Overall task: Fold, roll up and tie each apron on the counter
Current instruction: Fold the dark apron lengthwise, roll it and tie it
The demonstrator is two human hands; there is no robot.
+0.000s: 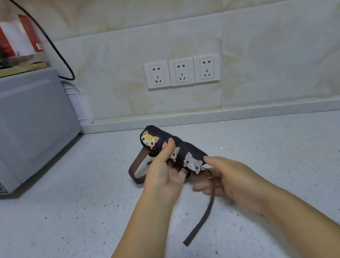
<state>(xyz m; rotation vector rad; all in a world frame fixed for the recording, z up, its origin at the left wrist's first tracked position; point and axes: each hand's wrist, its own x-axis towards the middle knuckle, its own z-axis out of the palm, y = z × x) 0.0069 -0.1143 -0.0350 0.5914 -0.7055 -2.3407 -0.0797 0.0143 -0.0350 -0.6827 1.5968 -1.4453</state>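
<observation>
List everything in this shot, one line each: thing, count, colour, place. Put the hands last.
apron roll: one, dark with cat faces, centre, over the counter
strap loop: one, brown, sticking out left of the apron roll
tie strap: one, brown, trailing from the roll's right end down to the counter
counter: one, white, speckled, foreground
microwave: one, grey, left
boxes: several, mostly red and white, stacked above the microwave
cable: one, black, hanging behind the microwave
sockets: three, white, in a row on the wall
wall: cream marble tiles, behind
left hand: grips the roll's middle, thumb on top
right hand: at the roll's right end, tie strap across its fingers, grip blurred
</observation>
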